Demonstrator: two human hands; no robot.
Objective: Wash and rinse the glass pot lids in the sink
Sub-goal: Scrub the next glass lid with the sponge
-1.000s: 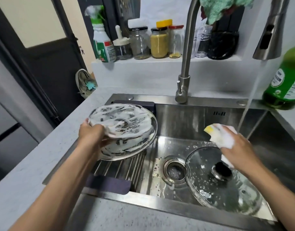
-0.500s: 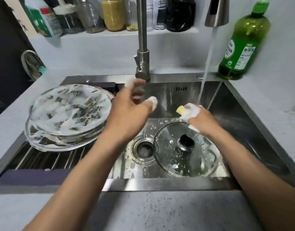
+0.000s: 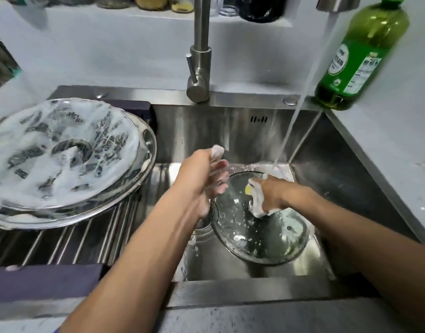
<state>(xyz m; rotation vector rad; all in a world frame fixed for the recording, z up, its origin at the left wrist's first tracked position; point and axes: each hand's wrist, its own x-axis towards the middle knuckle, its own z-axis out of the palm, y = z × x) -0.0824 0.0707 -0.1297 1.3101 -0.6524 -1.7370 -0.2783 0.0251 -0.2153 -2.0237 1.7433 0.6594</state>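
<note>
The right hand (image 3: 272, 197) is hiding the knob of the clear glass lid (image 3: 259, 234); the soapy stacked lids (image 3: 62, 159) are running off the left edge.

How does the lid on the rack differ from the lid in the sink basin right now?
The lid on the rack is coated in white suds; the lid in the basin is mostly clear glass with water drops. The rack lid rests on the drying rack, stacked on another piece, with no hand on it; the basin lid lies low in the sink, with the right hand pressing a sponge to it. Both are round glass lids with metal rims.
</note>
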